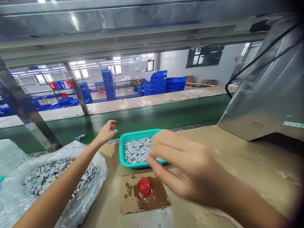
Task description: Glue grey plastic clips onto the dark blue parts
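Observation:
My left hand (107, 132) reaches out over the near edge of the green belt, its fingers curled round a small dark blue item. Nearer the camera, my right hand (182, 161) is blurred, thumb and fingers brought together over the right part of a teal basket (121, 152); whatever may be between the fingertips is too small to tell. Small grey parts (137, 151) fill the basket. Below it, a red cap-like object (144, 187) stands on a wet brown cardboard piece (128, 202). At the left, a clear plastic bag (101, 167) holds many more grey parts.
A green conveyor belt (152, 115) runs across behind the table (204, 139). A metal post (35, 123) rises at the left, and a metal housing (266, 95) with a black cable stands at the right. Blue crates (155, 83) are stacked beyond.

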Demonstrator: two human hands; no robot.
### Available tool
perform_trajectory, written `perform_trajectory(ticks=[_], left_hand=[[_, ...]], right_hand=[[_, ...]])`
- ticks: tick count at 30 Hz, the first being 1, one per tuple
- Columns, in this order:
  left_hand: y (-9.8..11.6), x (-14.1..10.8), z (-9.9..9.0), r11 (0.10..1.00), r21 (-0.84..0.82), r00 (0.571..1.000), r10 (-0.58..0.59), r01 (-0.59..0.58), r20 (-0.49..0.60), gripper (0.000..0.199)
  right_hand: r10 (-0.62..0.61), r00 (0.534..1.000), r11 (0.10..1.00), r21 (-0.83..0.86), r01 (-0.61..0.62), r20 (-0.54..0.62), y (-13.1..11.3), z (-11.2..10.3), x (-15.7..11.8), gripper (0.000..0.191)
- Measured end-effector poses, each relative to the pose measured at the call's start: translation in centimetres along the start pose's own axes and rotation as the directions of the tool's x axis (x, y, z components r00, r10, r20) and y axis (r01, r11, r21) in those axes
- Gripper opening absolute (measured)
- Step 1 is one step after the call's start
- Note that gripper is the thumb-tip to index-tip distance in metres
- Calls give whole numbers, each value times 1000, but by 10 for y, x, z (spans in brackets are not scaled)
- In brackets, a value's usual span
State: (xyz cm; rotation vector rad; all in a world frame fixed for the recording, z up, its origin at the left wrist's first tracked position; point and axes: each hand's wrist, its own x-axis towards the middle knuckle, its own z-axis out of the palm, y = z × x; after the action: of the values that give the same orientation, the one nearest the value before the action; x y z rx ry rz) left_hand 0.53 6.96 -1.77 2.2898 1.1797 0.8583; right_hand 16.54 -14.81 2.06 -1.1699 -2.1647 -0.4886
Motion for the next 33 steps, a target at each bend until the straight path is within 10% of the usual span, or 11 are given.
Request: perform_trajectory(ticks=[3, 9, 18, 26, 28, 31, 33], left_hand=[[-48, 29, 17, 986, 169, 999, -1, -8, 51, 43], [-79, 48, 35, 916, 400, 985, -81, 14, 151, 32], [-82, 24, 1, 928, 321, 975, -214, 187, 51, 24], [17, -60, -12, 957, -283, 990, -96, 62, -108, 18], [45, -91, -6, 835, -548, 991, -106, 44, -83, 21], [74, -124, 4, 258, -959, 987, -132, 120, 88, 13], [82, -134, 9, 107, -976, 979, -102, 188, 178, 16]], right_hand=[[280, 850, 959, -168, -227, 446, 54, 36, 7, 14], [428, 696, 903, -311, -298, 577, 110, 90, -12, 31], [481, 719, 877, -268, -399, 502, 112, 92, -17, 26], [559, 801, 822, -23, -569, 214, 103, 82, -26, 14], [581, 800, 803, 58, -594, 151, 101, 83, -28, 13], [613, 788, 771, 167, -614, 65, 99, 84, -32, 13], [629, 777, 750, 239, -617, 33, 96, 83, -32, 13]])
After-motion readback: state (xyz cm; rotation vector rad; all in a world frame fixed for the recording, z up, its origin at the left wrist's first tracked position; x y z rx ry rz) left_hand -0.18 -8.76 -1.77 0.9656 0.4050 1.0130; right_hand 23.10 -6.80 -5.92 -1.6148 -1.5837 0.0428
